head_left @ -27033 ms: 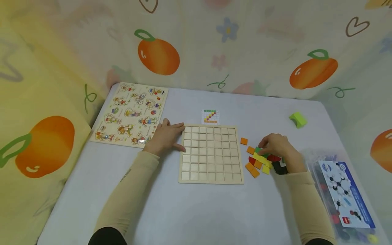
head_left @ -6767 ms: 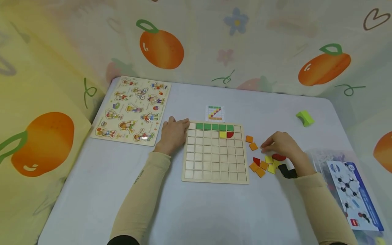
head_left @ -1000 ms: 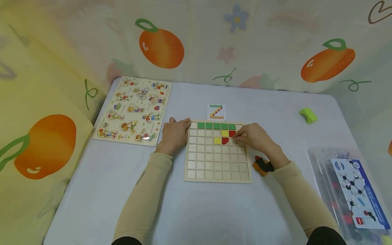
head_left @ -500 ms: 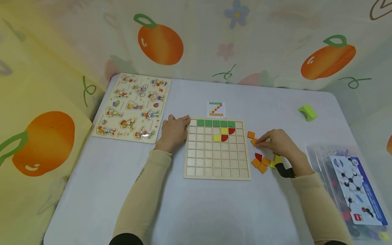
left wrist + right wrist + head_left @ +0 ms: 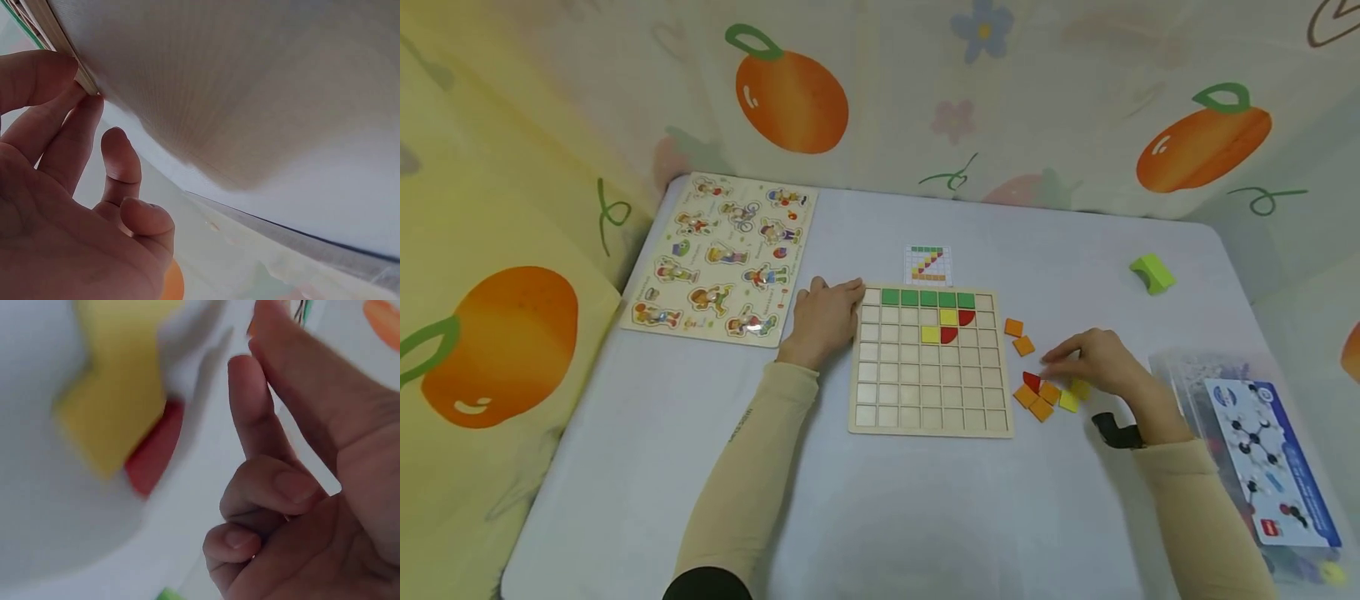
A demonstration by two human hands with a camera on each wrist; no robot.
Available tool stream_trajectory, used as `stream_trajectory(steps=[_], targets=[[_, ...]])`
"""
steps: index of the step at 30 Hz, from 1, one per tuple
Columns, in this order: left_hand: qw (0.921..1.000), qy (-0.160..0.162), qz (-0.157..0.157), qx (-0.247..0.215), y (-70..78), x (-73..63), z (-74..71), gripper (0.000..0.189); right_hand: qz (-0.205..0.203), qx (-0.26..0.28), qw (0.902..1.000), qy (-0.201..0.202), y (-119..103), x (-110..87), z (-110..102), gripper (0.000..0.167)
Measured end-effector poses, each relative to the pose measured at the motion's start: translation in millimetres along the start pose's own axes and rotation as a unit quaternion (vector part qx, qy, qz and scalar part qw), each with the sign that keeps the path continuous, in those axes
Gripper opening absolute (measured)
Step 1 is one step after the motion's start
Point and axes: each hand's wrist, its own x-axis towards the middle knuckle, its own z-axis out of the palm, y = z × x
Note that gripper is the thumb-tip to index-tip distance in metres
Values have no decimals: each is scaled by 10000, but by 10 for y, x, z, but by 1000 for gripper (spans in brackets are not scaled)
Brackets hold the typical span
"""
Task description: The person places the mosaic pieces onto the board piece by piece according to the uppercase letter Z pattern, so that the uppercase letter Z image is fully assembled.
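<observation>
Area presents as a curtained tabletop play space; whether home or classroom cannot be determined; fabric hangings (image 5: 887, 108) patterned with cartoon oranges and flowers enclose the visible sides; a white table (image 5: 865, 508) bears a picture puzzle board (image 5: 706, 277), a grid board (image 5: 931, 375) with coloured tiles (image 5: 928, 298), and a molecule-labelled plastic box (image 5: 1270, 458).

Your left hand (image 5: 822, 323): bare. Your right hand (image 5: 1099, 363): bare. Your left sleeve (image 5: 737, 483): beige, long, close-fitting, with dark lettering (image 5: 740, 425) along the forearm, too small to read; black band (image 5: 707, 585) at its upper end, rounded edge. Your right sleeve (image 5: 1202, 508): matching beige. Beside its cuff (image 5: 1168, 452): one curved black fitting (image 5: 1116, 433).
</observation>
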Motion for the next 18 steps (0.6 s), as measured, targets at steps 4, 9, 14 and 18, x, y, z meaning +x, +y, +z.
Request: stream_trajectory(steps=[4, 9, 14, 18], targets=[[10000, -14, -15, -38, -11, 9, 7, 44, 8, 56, 9992, -389, -102, 50, 66, 27], [10000, -37, -22, -39, -21, 19, 12, 44, 71, -168, 9981, -580, -209, 82, 52, 21], [10000, -47, -37, -58, -23, 13, 8, 44, 38, -557, 9981, -277, -252, 83, 21, 20], [10000, -27, -28, -36, -19, 5, 3, 44, 115, -816, 9966, 5, -246, 73, 18, 29]])
